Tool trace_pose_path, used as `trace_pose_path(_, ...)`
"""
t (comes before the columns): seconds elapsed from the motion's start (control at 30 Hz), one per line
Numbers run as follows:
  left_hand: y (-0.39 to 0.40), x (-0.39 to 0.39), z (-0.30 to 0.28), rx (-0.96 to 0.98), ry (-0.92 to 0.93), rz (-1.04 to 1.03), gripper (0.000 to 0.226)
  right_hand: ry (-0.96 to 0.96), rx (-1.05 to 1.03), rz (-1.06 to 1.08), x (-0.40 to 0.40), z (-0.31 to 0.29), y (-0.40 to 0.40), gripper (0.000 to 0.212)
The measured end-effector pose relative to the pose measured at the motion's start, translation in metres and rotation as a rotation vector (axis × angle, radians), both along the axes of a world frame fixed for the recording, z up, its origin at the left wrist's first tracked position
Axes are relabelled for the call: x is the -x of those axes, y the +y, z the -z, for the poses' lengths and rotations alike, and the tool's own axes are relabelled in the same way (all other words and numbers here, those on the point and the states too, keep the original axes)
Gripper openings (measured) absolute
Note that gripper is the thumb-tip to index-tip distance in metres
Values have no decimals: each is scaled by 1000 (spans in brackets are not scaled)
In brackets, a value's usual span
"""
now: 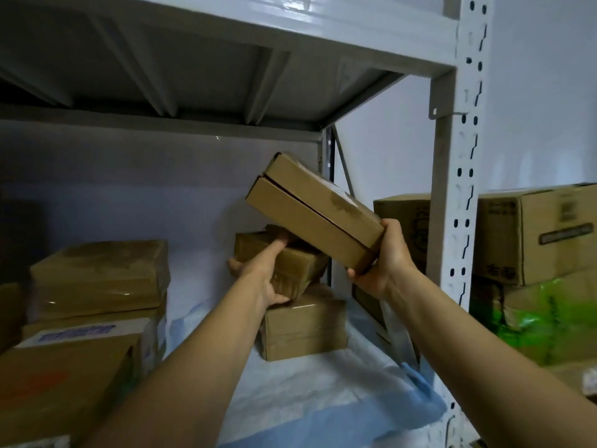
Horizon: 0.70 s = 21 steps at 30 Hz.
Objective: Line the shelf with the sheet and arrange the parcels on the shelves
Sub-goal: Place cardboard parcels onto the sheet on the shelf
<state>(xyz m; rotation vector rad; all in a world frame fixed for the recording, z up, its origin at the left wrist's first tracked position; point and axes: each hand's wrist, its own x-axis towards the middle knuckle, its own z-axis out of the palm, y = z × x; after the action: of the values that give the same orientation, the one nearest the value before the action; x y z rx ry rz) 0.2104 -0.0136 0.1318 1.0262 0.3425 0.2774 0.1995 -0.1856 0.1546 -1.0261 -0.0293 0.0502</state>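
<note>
- A grey metal shelving unit (452, 195) stands against a pale wall; its perforated upright runs down the right side, and the ribbed underside of the upper shelf fills the top of the view.
- A white-and-blue sheet (323, 392) lines the shelf — it lies wrinkled, and its near right corner hangs over the edge.
- The right hand (384, 260) grips one end of a long flat cardboard parcel (310, 211), thumb on top, fingers curled under; the parcel is in the air, tilted, its far end higher.
- The left hand (261, 279) holds a smaller taped parcel (290, 263) — fingers curled round its near side, forefinger stretched along the top. It sits askew on a brown box (303, 328) that rests on the sheet at the far right.
- A stack of brown parcels (100, 276) stands at the left, a labelled box (64, 373) nearest.
- Beyond the upright, right, large cartons (533, 234) sit above a green-and-white bag (549, 324).
</note>
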Motion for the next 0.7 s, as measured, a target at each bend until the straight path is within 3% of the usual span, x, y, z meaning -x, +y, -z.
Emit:
trace_pose_path(0.27,-29,-1,18,18,-53,-246,133,24,37,-21,-3,7,-5,38)
trace_pose_path(0.43,-19,12,26,50,-88,-257,93,-6,18,-24,2,3,-3,38)
trace_pose_path(0.53,0,6,12,105,-131,-308,82,-16,16,-17,4,-2,-4,38)
trace_pose_path(0.63,4,-4,-9,116,-126,-228,85,-20,12,-12,1,-8,-4,38)
trace_pose_path(0.7,3,-20,-16,91,-83,-319,104,-28,22,-3,-5,-11,-4,38)
